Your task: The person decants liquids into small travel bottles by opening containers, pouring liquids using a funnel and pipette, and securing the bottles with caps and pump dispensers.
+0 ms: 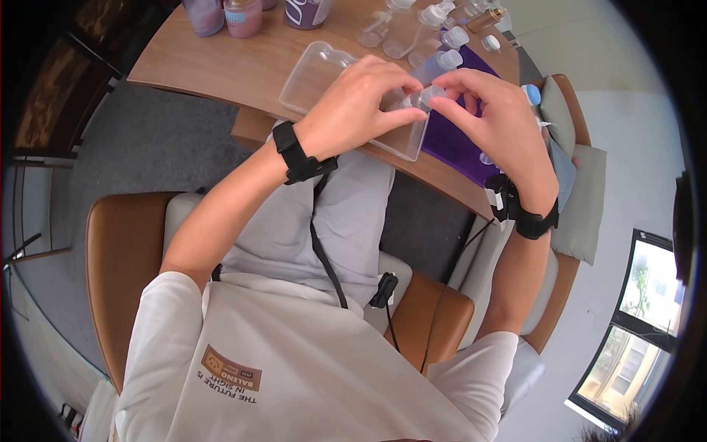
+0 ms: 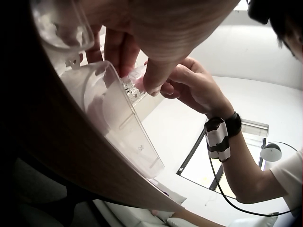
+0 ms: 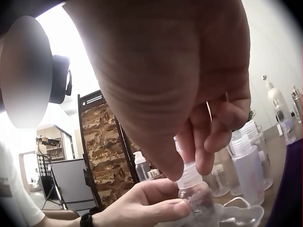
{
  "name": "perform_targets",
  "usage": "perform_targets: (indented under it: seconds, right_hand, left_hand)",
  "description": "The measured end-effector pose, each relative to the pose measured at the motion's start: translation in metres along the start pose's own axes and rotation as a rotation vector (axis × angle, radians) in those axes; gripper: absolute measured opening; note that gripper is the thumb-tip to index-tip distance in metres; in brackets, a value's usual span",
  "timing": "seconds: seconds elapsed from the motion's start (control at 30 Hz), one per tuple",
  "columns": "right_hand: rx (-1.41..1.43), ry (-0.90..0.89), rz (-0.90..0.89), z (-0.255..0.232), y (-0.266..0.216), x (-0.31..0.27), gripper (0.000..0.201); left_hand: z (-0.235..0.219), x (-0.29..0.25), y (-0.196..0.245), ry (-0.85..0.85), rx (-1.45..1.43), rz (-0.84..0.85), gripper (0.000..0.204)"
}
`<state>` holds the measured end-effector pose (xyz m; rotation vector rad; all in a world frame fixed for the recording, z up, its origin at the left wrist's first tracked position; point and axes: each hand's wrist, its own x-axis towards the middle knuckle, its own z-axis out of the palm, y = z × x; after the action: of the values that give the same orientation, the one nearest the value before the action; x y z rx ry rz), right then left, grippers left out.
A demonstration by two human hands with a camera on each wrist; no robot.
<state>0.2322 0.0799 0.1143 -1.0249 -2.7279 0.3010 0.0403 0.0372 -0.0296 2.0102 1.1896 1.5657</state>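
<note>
Over the clear plastic tray [image 1: 298,85], my left hand [image 1: 357,107] grips a small clear bottle [image 3: 199,205] around its body, thumb on the near side. The bottle has printed lettering, visible in the left wrist view. My right hand [image 1: 497,121] pinches the translucent ribbed cap [image 3: 190,176] at the bottle's neck between thumb and fingertips. In the right wrist view the bottle stands upright, with its cap on top. The tray's wall [image 2: 135,137] stands near the table edge in the left wrist view, just beneath my left hand.
Behind my hands stand several clear bottles [image 1: 401,37] and a frosted bluish bottle [image 3: 248,170]. A purple cloth [image 1: 445,144] lies right of the tray. Pink-filled jars [image 1: 244,18] and a purple-and-white container [image 1: 305,13] stand at the back left. A loose white cap [image 1: 491,43] lies at the back right.
</note>
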Motion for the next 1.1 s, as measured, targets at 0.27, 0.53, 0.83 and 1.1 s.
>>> perform_targets:
  seconds: [0.27,0.53,0.83,1.1]
  right_hand:
    - [-0.021,-0.009,0.019,0.004,-0.002,-0.001,0.027]
    - [0.051,0.001,-0.005,0.005,0.003,-0.002,0.027]
    - [0.029,0.2,0.029,-0.012,0.011,0.015,0.026]
    - [-0.092,0.226,0.019,-0.008,0.014,0.045,0.029]
  left_hand:
    - [-0.003,0.0,0.003,-0.011,-0.004,-0.016,0.037]
    - [-0.014,0.005,0.014,-0.003,0.049,0.043,0.042]
    - [-0.088,-0.008,0.007,0.106,0.125,0.025,0.028]
    - [-0.098,-0.033,-0.026,0.142,-0.005,-0.203,0.023]
